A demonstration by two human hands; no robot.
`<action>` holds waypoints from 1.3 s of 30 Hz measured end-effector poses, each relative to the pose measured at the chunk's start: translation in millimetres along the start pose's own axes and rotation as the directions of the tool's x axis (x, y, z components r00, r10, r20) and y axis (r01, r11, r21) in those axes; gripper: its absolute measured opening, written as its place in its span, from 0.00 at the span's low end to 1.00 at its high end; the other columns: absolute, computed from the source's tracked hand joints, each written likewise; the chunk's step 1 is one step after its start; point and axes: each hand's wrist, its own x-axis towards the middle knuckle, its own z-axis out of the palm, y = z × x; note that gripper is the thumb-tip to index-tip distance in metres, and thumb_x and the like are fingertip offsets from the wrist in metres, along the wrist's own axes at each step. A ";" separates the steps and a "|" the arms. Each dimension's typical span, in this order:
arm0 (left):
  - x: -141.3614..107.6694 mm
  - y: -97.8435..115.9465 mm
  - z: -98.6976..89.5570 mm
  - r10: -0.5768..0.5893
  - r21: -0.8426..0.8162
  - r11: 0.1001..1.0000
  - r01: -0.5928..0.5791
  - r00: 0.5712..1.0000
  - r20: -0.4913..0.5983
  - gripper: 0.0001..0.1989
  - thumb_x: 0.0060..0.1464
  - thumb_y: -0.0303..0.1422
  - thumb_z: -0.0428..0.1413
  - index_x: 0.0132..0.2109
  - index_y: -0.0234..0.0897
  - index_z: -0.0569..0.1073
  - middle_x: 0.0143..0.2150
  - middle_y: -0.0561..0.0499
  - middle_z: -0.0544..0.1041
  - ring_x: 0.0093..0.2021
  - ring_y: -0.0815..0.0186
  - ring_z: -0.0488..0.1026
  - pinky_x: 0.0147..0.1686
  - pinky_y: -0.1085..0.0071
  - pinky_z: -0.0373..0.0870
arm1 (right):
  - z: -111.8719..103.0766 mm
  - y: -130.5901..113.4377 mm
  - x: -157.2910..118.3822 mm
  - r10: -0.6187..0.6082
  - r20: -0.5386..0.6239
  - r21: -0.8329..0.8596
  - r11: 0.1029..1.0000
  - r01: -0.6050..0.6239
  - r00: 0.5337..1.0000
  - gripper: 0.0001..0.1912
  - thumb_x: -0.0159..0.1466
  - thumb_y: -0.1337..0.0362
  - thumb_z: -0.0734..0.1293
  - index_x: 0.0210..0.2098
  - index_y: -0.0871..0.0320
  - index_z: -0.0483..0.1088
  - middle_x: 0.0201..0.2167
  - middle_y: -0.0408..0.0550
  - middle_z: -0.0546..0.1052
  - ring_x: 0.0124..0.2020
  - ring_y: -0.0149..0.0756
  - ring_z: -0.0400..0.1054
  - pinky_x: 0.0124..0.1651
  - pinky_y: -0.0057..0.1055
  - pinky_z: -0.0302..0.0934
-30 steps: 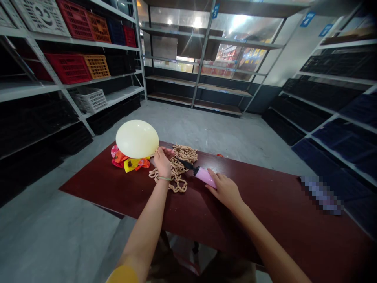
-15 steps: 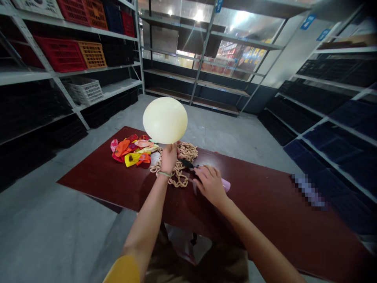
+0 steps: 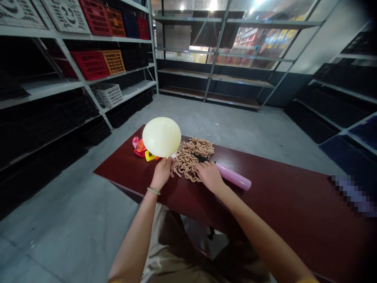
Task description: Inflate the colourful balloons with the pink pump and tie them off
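You are pinching the neck of the pale yellow inflated balloon (image 3: 161, 137) in your left hand (image 3: 161, 174), with the balloon sitting directly above your fingers. Your right hand (image 3: 209, 176) is lying over the black nozzle (image 3: 201, 158) of the pink hand pump (image 3: 234, 177); its grip cannot be confirmed. A tangled heap of twisted tan balloons (image 3: 188, 159) is lying between your hands on the dark red table (image 3: 294, 208), with loose coloured balloons (image 3: 140, 147) to the left.

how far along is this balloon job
Done: one pale yellow balloon is blown up. In hand: the left hand holds it from below, while the right hand rests beside the pink hand pump. Left: a pile of flat coloured balloons, next to a tan twisted chain.
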 end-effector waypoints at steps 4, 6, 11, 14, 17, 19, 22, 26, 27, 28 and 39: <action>-13.7 2.7 2.9 -0.039 0.001 0.999 0.039 0.999 -0.005 0.18 0.61 0.47 0.48 0.32 0.38 0.67 0.20 0.57 0.63 0.15 0.72 0.61 0.16 0.74 0.65 | -14.1 10.4 -1.2 0.093 -0.040 0.120 0.989 -0.088 0.995 0.08 0.68 0.67 0.59 0.41 0.56 0.69 0.34 0.46 0.78 0.35 0.35 0.71 0.38 0.30 0.58; -17.8 8.6 10.1 -0.026 -0.002 1.000 0.026 0.999 0.024 0.18 0.62 0.47 0.48 0.32 0.38 0.66 0.20 0.56 0.65 0.15 0.71 0.62 0.16 0.74 0.65 | -28.5 16.4 -2.0 0.127 -0.051 0.207 0.972 -0.114 0.991 0.08 0.69 0.64 0.58 0.43 0.55 0.68 0.35 0.44 0.78 0.34 0.32 0.72 0.37 0.28 0.60; -24.3 27.4 37.1 0.014 -0.108 0.994 0.001 0.990 0.138 0.18 0.62 0.45 0.49 0.29 0.38 0.66 0.20 0.52 0.68 0.15 0.68 0.65 0.16 0.72 0.64 | -74.3 23.9 -6.6 0.197 -0.040 0.508 0.848 -0.150 0.980 0.06 0.66 0.61 0.63 0.39 0.54 0.70 0.36 0.43 0.79 0.34 0.33 0.72 0.39 0.30 0.64; -27.5 38.7 52.7 0.010 -0.183 0.983 0.027 0.979 0.202 0.18 0.62 0.44 0.50 0.27 0.38 0.67 0.19 0.51 0.69 0.15 0.68 0.65 0.15 0.72 0.64 | -97.2 25.4 -12.6 0.168 -0.087 0.513 0.853 -0.100 0.982 0.07 0.65 0.60 0.63 0.37 0.55 0.71 0.36 0.45 0.78 0.34 0.33 0.70 0.39 0.31 0.64; -29.8 47.1 64.6 -0.055 -0.243 0.963 0.119 0.965 0.257 0.18 0.62 0.43 0.51 0.27 0.38 0.67 0.20 0.50 0.69 0.15 0.69 0.65 0.16 0.72 0.65 | -114.5 27.7 -19.7 0.165 -0.144 0.527 0.847 -0.065 0.976 0.07 0.65 0.59 0.64 0.38 0.54 0.72 0.37 0.45 0.77 0.34 0.32 0.68 0.39 0.31 0.64; -30.6 50.4 70.8 -0.088 -0.254 0.953 0.164 0.954 0.286 0.18 0.61 0.43 0.52 0.27 0.38 0.67 0.21 0.49 0.70 0.15 0.68 0.65 0.16 0.71 0.66 | -125.3 29.3 -23.8 0.172 -0.159 0.542 0.838 -0.059 0.972 0.06 0.65 0.60 0.64 0.38 0.54 0.71 0.37 0.44 0.76 0.35 0.32 0.68 0.39 0.31 0.63; -30.9 53.8 77.3 -0.085 -0.215 0.963 0.160 0.943 0.321 0.18 0.61 0.45 0.51 0.28 0.38 0.67 0.22 0.48 0.71 0.16 0.67 0.66 0.17 0.69 0.68 | -142.5 31.3 -28.5 0.174 -0.167 0.537 0.842 -0.058 0.970 0.07 0.65 0.59 0.65 0.38 0.54 0.71 0.35 0.43 0.76 0.33 0.31 0.68 0.38 0.30 0.63; -30.5 61.2 78.8 -0.108 -0.155 0.972 0.176 0.922 0.371 0.18 0.60 0.47 0.51 0.29 0.38 0.66 0.22 0.50 0.71 0.16 0.68 0.67 0.17 0.70 0.69 | -162.8 33.1 -34.1 0.166 -0.185 0.514 0.856 -0.048 0.969 0.07 0.66 0.58 0.64 0.39 0.54 0.71 0.35 0.43 0.76 0.32 0.31 0.67 0.36 0.30 0.62; -30.7 63.7 78.4 -0.116 -0.141 0.973 0.182 0.917 0.382 0.18 0.60 0.47 0.51 0.30 0.38 0.65 0.22 0.50 0.71 0.16 0.68 0.67 0.17 0.71 0.69 | -166.5 33.5 -35.5 0.165 -0.193 0.512 0.858 -0.045 0.967 0.07 0.66 0.58 0.64 0.39 0.54 0.71 0.35 0.42 0.76 0.31 0.30 0.67 0.36 0.29 0.62; -31.1 66.0 78.3 -0.122 -0.125 0.975 0.186 0.910 0.396 0.18 0.60 0.47 0.51 0.30 0.38 0.65 0.21 0.51 0.70 0.16 0.69 0.66 0.17 0.72 0.69 | -169.5 33.9 -37.0 0.166 -0.197 0.510 0.859 -0.043 0.966 0.07 0.66 0.58 0.64 0.39 0.53 0.71 0.35 0.42 0.76 0.31 0.30 0.67 0.36 0.29 0.62; -52.0 76.1 109.3 -0.287 0.215 0.958 0.189 0.644 0.709 0.24 0.57 0.54 0.50 0.29 0.37 0.65 0.19 0.53 0.66 0.16 0.71 0.63 0.14 0.74 0.67 | -191.1 37.4 -48.1 0.080 -0.202 0.482 0.876 0.028 0.976 0.06 0.66 0.61 0.63 0.39 0.54 0.72 0.37 0.42 0.77 0.35 0.31 0.68 0.37 0.28 0.59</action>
